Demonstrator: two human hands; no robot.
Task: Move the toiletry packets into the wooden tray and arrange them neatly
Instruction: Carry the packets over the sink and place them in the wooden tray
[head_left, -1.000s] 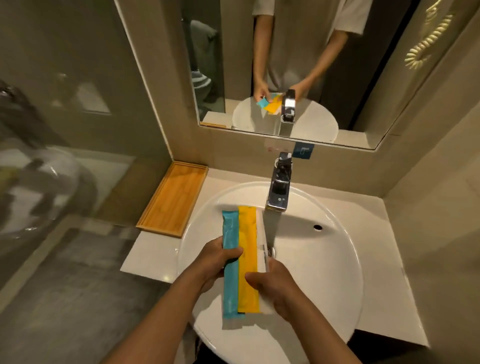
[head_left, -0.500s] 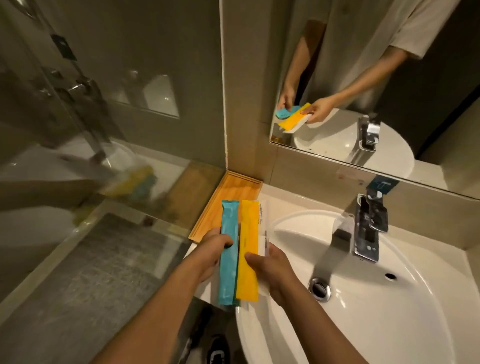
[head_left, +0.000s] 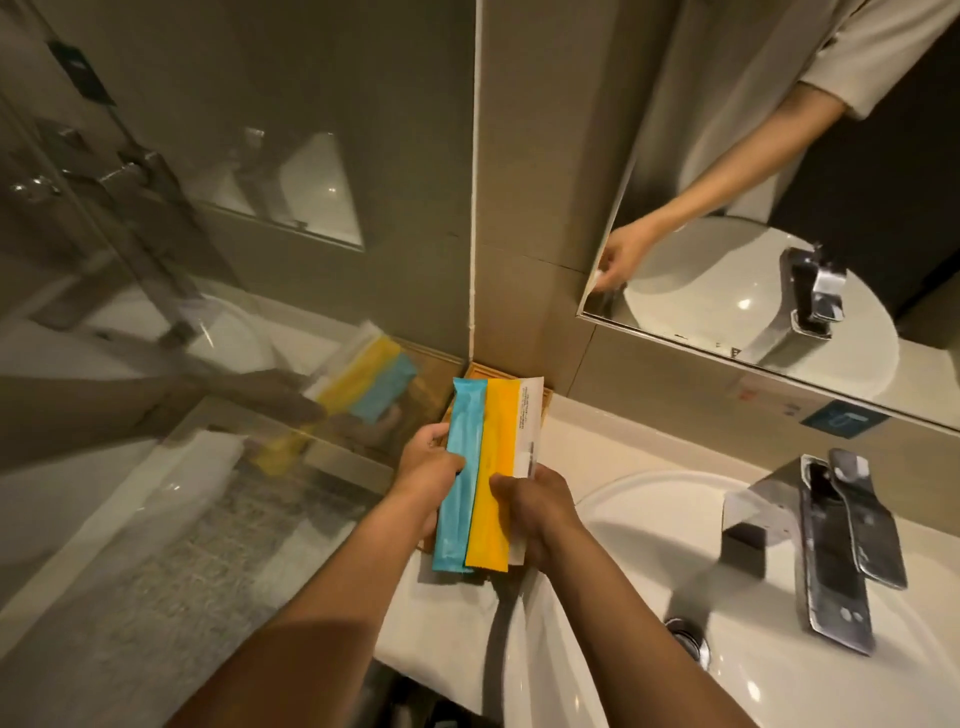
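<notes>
Three long toiletry packets lie side by side in my hands: a teal packet (head_left: 459, 473), a yellow packet (head_left: 493, 478) and a white packet (head_left: 529, 415) with print. My left hand (head_left: 423, 480) grips the teal one from the left. My right hand (head_left: 535, 512) holds the yellow and white ones from the right. The packets hover over the wooden tray (head_left: 480, 373), which sits in the corner against the wall and is almost wholly hidden under them.
The white basin (head_left: 649, 561) with a chrome tap (head_left: 831, 545) and drain (head_left: 688, 636) lies to the right. A mirror (head_left: 779, 208) hangs above. A glass shower partition (head_left: 182, 312) stands at the left and reflects the packets. The counter edge (head_left: 415, 639) is below my hands.
My hands carried the packets left from over the basin to above the tray. The view turned left and came closer, so the tray is now mostly covered.
</notes>
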